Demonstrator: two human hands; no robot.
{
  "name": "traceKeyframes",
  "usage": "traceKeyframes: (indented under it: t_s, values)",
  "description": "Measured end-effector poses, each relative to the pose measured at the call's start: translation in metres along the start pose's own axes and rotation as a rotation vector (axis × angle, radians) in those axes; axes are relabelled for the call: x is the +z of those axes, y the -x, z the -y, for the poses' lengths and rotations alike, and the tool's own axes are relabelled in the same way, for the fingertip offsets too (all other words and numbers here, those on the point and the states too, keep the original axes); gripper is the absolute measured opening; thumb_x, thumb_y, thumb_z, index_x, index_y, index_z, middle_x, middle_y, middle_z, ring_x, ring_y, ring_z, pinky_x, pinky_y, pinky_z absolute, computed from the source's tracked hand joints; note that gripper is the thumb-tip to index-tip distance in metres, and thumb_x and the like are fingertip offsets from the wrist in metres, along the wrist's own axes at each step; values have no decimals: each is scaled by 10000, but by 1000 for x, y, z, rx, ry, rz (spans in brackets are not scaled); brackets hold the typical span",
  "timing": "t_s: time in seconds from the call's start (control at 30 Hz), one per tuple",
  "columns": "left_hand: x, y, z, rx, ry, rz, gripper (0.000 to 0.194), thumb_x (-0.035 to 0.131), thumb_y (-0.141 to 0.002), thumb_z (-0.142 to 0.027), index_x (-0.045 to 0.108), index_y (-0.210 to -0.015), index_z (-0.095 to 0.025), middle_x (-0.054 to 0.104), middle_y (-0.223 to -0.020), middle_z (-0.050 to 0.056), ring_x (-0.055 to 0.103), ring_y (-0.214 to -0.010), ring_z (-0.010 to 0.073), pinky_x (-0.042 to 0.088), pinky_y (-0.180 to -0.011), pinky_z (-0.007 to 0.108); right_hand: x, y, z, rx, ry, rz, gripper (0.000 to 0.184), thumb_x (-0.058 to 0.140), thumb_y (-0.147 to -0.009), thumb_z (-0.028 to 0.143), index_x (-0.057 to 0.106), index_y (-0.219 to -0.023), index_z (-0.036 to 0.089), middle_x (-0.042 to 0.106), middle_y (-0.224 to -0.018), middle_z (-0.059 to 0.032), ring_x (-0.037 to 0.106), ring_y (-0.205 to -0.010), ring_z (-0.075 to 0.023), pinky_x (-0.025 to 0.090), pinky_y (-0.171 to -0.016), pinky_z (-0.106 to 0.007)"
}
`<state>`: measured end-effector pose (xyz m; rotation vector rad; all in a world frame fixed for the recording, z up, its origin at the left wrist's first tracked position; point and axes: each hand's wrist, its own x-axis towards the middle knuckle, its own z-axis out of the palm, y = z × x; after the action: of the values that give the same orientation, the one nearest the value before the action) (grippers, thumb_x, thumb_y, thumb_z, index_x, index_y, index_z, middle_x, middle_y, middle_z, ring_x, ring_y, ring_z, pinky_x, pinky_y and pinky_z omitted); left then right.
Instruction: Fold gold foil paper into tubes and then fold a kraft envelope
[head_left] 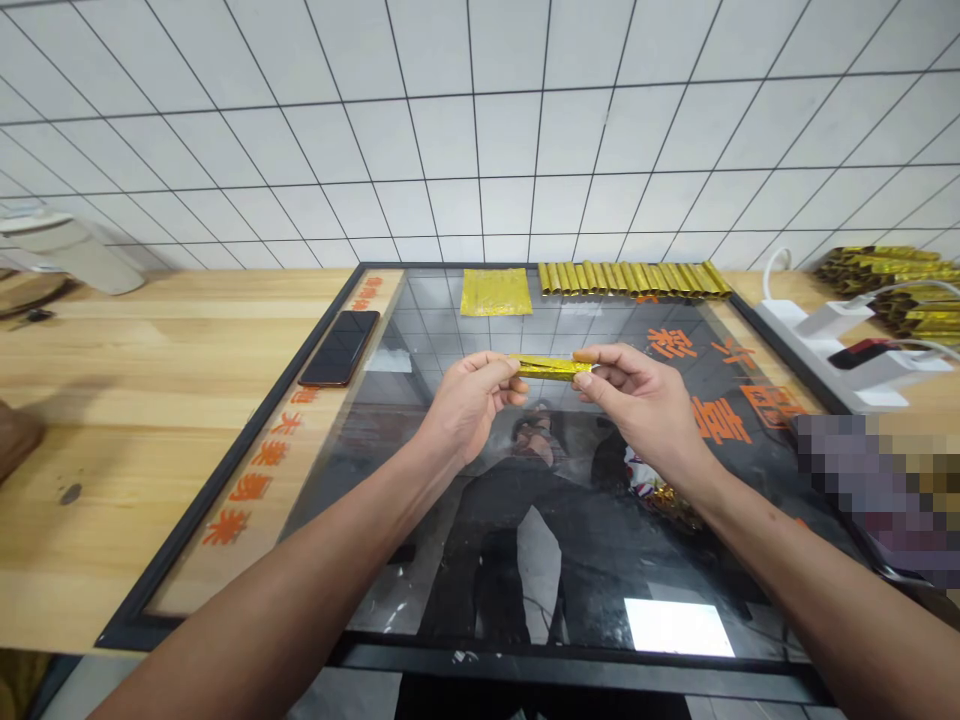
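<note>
Nearer us than the gold tubes [634, 280], our left hand [471, 398] and right hand [641, 392] pinch a gold roll [551, 369] at both ends; presumably so it cannot unroll.

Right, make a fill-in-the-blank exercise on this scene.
Of the left grip and right grip holding the gold strip, the ____ one is nearer the dark-screened phone.
The row of gold tubes lies to the ____ of the flat gold sheet.
The panel frame is coloured ____.

Missing words: left; right; black.
</note>
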<state>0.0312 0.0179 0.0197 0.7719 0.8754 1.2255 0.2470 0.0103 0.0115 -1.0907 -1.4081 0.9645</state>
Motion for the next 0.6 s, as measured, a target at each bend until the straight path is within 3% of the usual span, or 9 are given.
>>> traceKeyframes:
  t_s: [0.23,0.4,0.6]
  values:
    - [3,0,1,3,45,-25,231,882,-754,-211,664,-748,-134,676,-722,33,665,-683,114,542,-677,238,1,2,-2,-21,33,-2,300,883,-858,388,793,-1077,205,695,-801,-4,637,-717,-162,510,-654,-313]
    - [1,-2,5,-14,105,-44,211,867,-757,-165,658,-764,-139,673,-749,17,685,-715,112,565,-714,237,3,2,0,-102,103,-26,221,872,-861,367,810,-1024,231,719,-933,-33,657,-829,-187,558,-762,-345]
    - [4,-1,4,20,126,-41,278,873,-754,-178,605,-688,-149,643,-721,3,665,-697,95,556,-725,232,3,2,0,-97,83,-16,199,860,-871,342,806,-1031,235,732,-988,-41,669,-861,-195,580,-815,-368]
